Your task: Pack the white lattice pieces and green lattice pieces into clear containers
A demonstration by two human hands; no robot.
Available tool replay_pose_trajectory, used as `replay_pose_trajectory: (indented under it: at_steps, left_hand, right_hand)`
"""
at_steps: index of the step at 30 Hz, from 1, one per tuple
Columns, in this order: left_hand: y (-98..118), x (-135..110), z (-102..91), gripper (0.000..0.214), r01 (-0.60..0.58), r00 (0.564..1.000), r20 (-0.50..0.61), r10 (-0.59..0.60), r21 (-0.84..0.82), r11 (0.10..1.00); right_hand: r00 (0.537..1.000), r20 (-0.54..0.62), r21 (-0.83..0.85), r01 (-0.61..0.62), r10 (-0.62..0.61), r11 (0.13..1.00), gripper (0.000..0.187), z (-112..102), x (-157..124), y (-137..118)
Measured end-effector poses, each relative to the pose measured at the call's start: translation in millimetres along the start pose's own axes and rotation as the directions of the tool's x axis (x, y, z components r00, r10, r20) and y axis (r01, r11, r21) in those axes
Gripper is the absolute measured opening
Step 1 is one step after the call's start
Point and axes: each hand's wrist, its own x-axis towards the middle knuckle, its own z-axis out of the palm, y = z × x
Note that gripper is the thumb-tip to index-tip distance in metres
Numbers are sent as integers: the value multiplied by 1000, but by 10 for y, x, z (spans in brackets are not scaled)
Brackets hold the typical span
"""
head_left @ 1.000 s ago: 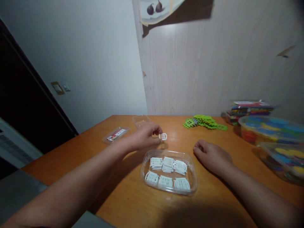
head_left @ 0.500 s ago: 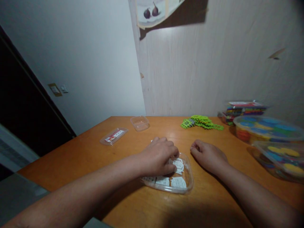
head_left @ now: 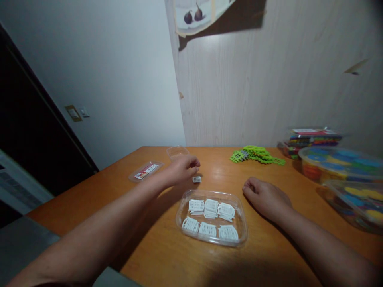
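Observation:
My left hand [head_left: 183,169] is above the table behind the clear plastic tray, its fingers curved and apart with nothing visible between them. Just below its fingertips, a small white piece with slots [head_left: 196,179] lies on the wood. The clear plastic tray [head_left: 243,233] stands in front of me, holding two rows of stacked white slotted pieces [head_left: 211,208]. To the right of the tray, my right hand [head_left: 266,195] rests on the tabletop, fingers loosely curled in and nothing seen in them.
A clear lid with a label [head_left: 146,171] lies at left; a small clear box [head_left: 176,151] sits behind my left hand. Green lattice pieces [head_left: 257,154] are piled at the back. Tubs of colourful discs [head_left: 338,159] and a packed clear box [head_left: 315,137] stand at right.
My left hand has lifted away from the tray and moved back and left towards the lone white piece, uncovering the stacks. The right hand stays resting on the table.

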Motion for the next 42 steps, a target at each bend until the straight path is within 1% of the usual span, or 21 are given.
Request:
replay_pose_trajectory:
  at_steps: [2,4,6,9,12,16,18,22,25,26,28,30,33,36,39,42]
  left_hand:
    - [-155,24,58,11,73,997,39,-74,17,997]
    - [-237,12,127,14,141,980,140,-139,-5,990]
    - [-276,-16,198,19,170,960,232,-155,-45,984]
    - [-325,-46,288,22,195,941,297,-164,-76,978]
    - [-380,-48,344,24,215,934,306,-186,-61,975]
    - [-418,-45,372,25,246,936,270,-225,-47,968]
    - [-421,-49,378,25,260,937,253,-240,-48,964]
    - [-380,-66,346,21,252,949,213,-231,-78,965]
    - [-241,-88,220,16,224,961,185,-204,-99,969]
    - [-166,-98,159,17,193,972,151,-179,-86,977]
    - [20,-130,28,19,70,996,55,-68,-36,997]
    - [233,-183,-77,19,-34,999,19,34,-11,999]
    - [542,-292,-126,21,-156,986,58,156,-11,988]
    - [771,-389,-59,20,-246,958,153,242,7,969]
    - [896,-426,49,24,-287,933,237,270,42,957]
    - [938,-408,141,27,-297,926,275,260,100,950]
  right_hand:
    - [1000,-3,1,-5,5,1000,25,0,-4,-5]
    - [1000,-2,4,-7,7,1000,25,1,-4,-6]
    - [1000,0,9,-4,4,1000,25,4,0,0]
    - [1000,5,11,1,-1,1000,25,9,10,13]
    - [1000,9,11,-1,1,1000,25,11,12,14]
    - [1000,4,5,-6,6,1000,26,6,2,-2]
    - [1000,8,2,-11,11,1000,26,4,-1,-4]
    - [1000,10,7,-9,9,1000,27,6,1,8]
    - [1000,-1,14,-3,3,1000,26,8,6,14]
    - [1000,-4,14,-3,3,1000,26,8,8,13]
    - [1000,-6,13,-4,4,1000,25,6,9,9]
    - [1000,-7,10,-9,9,1000,25,2,6,2]
    - [1000,-7,3,-11,11,1000,26,-4,-2,-7]
    - [1000,-7,-1,-7,7,1000,27,-5,-6,-11]
    - [1000,-9,-3,-3,3,1000,28,-5,-3,-12]
    - [1000,-13,2,3,-3,1000,27,-10,-4,-17]
